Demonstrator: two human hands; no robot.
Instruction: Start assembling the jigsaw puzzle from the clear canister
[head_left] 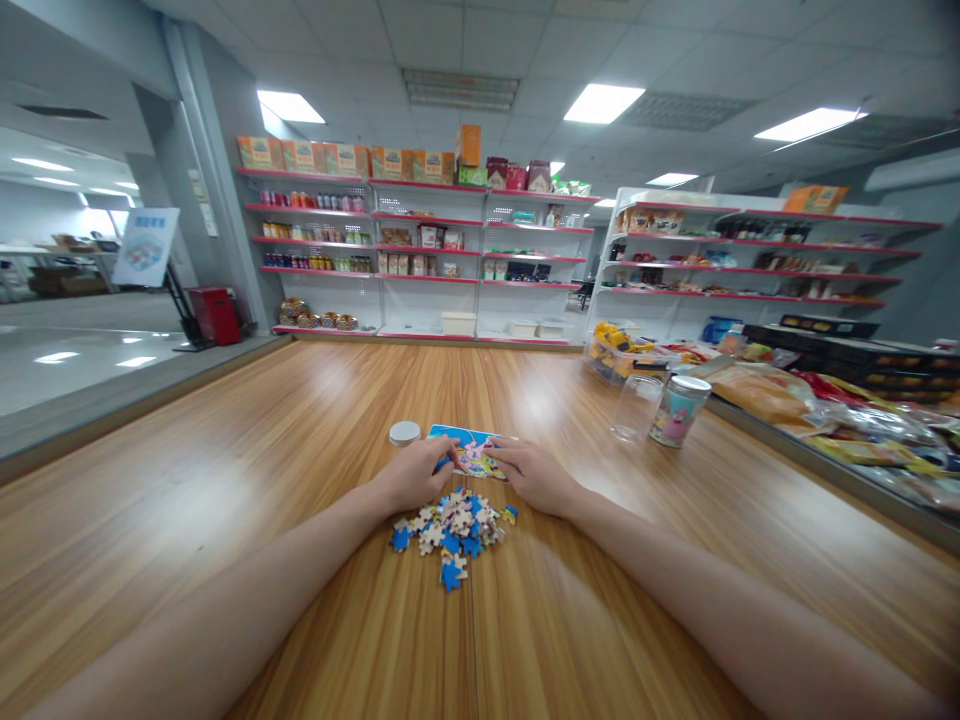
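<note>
Two bare arms (247, 590) come up from the bottom corners, with wood showing between them. They lie over the counter (300, 420) and lean in toward the middle. The left hand (420, 472) is bent over the left side of a bright sheet (471, 452). The right hand (536, 475) lays its fingers over the sheet's right side. One cannot tell if either grip pinches the sheet or just rests on it. The sheet's top edge peeks out between the hands.

A pile of puzzle bits (457, 520) sits just below the sheet, between the wrists. Some bits are blue and some are pale. One blue bit pokes out at the bottom of the pile.

A round white lid (405, 433) is near the sheet's top left corner. Wide wood runs from there to the counter's left edge. To the right, well apart from the hands, a clear jar (636, 410) stands just beside a can (679, 412). Bags (765, 390) lie past the right edge. Shelves (427, 300) stand behind the back edge.
</note>
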